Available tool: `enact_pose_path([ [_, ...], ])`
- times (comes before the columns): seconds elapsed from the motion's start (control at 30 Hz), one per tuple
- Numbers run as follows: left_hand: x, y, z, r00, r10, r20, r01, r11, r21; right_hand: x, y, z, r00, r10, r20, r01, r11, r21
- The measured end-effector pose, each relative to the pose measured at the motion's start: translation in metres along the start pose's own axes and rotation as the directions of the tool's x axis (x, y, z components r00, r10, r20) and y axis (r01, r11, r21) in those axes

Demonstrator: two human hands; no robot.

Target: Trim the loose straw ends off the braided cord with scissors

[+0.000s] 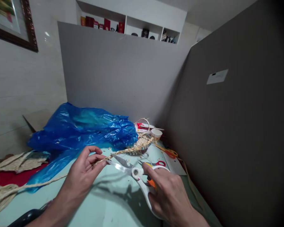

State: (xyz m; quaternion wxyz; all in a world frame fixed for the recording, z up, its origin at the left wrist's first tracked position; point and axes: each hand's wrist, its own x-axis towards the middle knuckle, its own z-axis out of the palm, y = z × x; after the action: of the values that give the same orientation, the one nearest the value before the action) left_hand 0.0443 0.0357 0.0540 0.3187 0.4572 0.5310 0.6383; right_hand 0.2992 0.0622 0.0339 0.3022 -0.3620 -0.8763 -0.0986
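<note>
- To work the blades well here, the braided cord (126, 151) wants to be pinched firmly and kept fairly taut, with the left fingertips drawn back from the tips — they are very near the metal.
- One steady squeeze, with the strand set deeper between the blades than at their points, should give a cleaner bite; the loose strands ought to stay bunched.
- The left hand (85, 168) is closed in a pinch on the cord, thumb against fingers, palm partly open.
- The right hand (171, 192) is wrapped around the white-handled shears (135, 173), whose blades stand parted at the cord; whether it lies fully between them, I cannot tell.
- The cord is pale straw colour, plaited thickly toward the woven basket (142, 143) and thinner beyond the left fingers, where a strand runs to the straw bundle (3, 197) at the table's (104, 201) left edge.
- The basket sits toward the far edge, beside a paper cup (156, 134) and the blue plastic bag (85, 130) — red-handled scissors (160, 163) lie nearer, toward the right edge.
</note>
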Motion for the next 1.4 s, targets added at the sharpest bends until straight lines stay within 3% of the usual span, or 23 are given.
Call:
enact_pose_path([
  [0.2,0.001,-0.002,0.0,1.0,-0.01,-0.006,0.01,1.0,0.005,0.003,-0.002,-0.003,0.997,-0.079,-0.012,0.078,0.995,-0.062],
  [0.43,0.002,-0.009,-0.002,1.0,-0.002,0.0,0.002,1.0,0.0,0.002,-0.001,-0.002,0.995,-0.093,-0.041,0.088,0.99,-0.109],
  [0.7,-0.007,-0.006,0.001,1.0,-0.001,0.0,0.001,1.0,0.028,0.001,-0.002,0.001,0.995,-0.078,-0.059,0.073,0.994,-0.085],
  [1.0,-0.008,-0.006,0.0,1.0,0.011,-0.021,-0.009,0.998,0.068,0.001,-0.002,0.0,0.987,-0.122,-0.101,0.103,0.979,-0.177],
  [1.4,-0.011,-0.009,0.001,0.999,-0.016,-0.039,0.019,0.996,0.084,-0.001,0.001,0.009,0.997,-0.065,-0.04,0.062,0.995,-0.08],
])
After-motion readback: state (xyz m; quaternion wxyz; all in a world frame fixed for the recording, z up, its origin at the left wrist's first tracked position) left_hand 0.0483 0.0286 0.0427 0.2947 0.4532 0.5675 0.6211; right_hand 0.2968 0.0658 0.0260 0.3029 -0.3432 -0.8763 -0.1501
